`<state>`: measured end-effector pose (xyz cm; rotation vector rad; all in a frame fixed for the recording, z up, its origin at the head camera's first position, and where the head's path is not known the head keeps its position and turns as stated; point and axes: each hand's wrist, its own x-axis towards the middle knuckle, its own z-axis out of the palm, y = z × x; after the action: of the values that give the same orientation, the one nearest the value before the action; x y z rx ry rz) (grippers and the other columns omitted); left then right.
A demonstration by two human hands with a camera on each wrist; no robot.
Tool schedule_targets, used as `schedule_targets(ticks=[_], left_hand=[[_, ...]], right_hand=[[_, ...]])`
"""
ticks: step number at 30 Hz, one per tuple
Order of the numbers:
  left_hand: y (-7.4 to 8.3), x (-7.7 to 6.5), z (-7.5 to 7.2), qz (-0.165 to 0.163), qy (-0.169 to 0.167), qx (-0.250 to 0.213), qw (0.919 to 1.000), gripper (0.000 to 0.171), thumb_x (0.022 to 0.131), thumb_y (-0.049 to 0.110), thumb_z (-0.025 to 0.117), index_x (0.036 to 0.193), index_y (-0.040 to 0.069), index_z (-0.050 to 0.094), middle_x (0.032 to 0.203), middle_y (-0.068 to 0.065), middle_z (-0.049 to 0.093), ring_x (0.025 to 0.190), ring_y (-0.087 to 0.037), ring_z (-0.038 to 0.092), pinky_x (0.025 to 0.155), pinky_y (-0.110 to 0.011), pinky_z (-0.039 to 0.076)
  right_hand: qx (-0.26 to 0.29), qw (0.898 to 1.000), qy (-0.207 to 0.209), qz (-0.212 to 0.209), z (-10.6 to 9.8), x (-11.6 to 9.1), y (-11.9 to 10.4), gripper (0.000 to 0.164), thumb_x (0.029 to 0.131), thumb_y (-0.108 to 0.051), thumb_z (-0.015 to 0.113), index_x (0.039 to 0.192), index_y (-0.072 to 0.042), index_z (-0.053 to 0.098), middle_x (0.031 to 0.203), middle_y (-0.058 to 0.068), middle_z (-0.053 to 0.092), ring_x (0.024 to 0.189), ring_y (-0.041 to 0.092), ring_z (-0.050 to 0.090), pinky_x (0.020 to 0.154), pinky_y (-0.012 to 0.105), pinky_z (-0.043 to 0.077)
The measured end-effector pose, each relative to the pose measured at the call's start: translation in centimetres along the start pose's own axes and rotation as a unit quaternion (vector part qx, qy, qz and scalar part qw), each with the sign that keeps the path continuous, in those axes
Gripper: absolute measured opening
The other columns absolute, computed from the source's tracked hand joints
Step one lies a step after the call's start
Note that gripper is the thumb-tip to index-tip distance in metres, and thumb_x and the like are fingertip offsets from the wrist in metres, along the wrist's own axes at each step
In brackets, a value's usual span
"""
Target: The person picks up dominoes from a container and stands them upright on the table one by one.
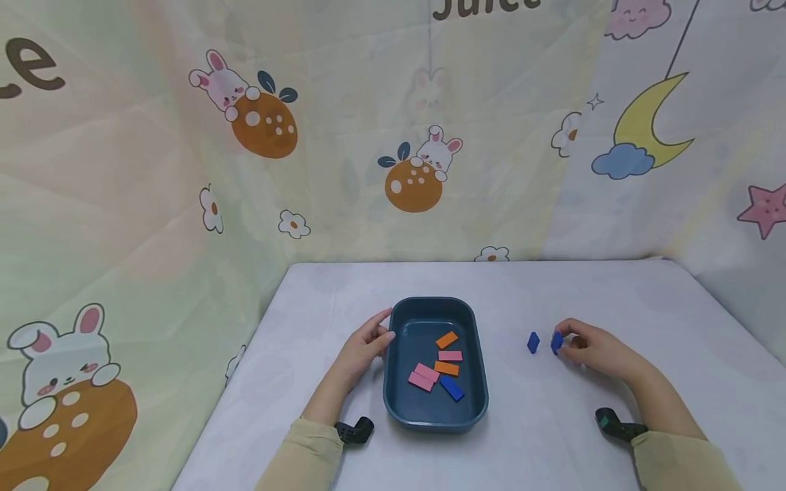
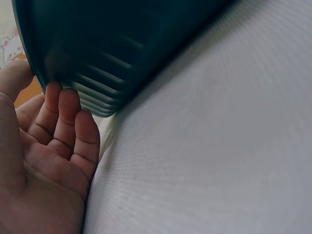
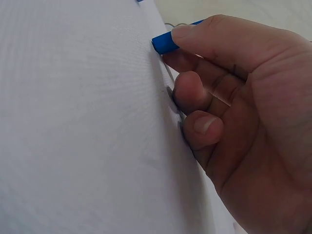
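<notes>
A dark blue-green plastic tray [image 1: 393, 402] stands on the table, its left rim pinched by my left hand [image 1: 362, 349]. In the left wrist view the thumb lies at the rim of the tray [image 2: 161, 44], the other fingers against its outer wall. Inside the tray lie two orange blocks [image 1: 446, 368], several pink blocks [image 1: 450, 356] and one blue block [image 1: 452, 388]. To the right, my right hand [image 1: 592, 349] pinches another blue block [image 1: 557, 342] between thumb and fingers at the table surface. Just left of it a further blue block [image 1: 533, 342] stands upright.
A white cloth covers the table [image 1: 522, 436]. Behind and to the left hangs a printed fabric [image 1: 344, 239] with rabbits, flowers and a moon. Each wrist carries a black camera mount, such as the left mount [image 1: 356, 431].
</notes>
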<state>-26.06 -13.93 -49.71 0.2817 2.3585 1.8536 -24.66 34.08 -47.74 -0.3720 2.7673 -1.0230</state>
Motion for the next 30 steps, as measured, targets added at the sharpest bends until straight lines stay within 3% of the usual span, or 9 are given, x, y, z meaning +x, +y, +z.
schedule_targets(ticks=[5,14,30], left_hand=[[0.0,0.0,0.0,-0.002,0.000,-0.001,1.0000,0.052,0.096,0.033,0.064,0.145,0.036,0.047,0.100,-0.006,0.063,0.082,-0.021,0.061,0.083,-0.034,0.050],[-0.2,0.0,0.0,0.006,-0.004,-0.006,1.0000,0.051,0.096,0.032,0.064,0.145,0.035,0.048,0.099,-0.006,0.063,0.081,-0.020,0.060,0.083,-0.035,0.050],[-0.1,0.0,0.0,0.010,-0.006,-0.013,0.9999,0.052,0.096,0.034,0.065,0.144,0.035,0.047,0.099,-0.006,0.063,0.081,-0.021,0.061,0.083,-0.035,0.049]], right_hand=[[0.004,1.000,-0.001,-0.009,0.0,-0.1,0.0,0.033,0.092,-0.022,0.068,0.121,-0.013,0.055,0.092,0.003,0.055,0.078,0.012,0.048,0.063,0.027,0.042],[0.000,1.000,-0.008,0.013,-0.2,-0.4,-0.6,0.040,0.091,-0.025,0.070,0.127,-0.017,0.055,0.106,0.005,0.058,0.083,0.014,0.049,0.067,0.027,0.042],[0.053,0.997,-0.040,0.032,-1.6,-0.6,-1.0,0.050,0.093,-0.033,0.067,0.137,-0.018,0.047,0.092,0.012,0.061,0.075,0.023,0.059,0.063,0.032,0.048]])
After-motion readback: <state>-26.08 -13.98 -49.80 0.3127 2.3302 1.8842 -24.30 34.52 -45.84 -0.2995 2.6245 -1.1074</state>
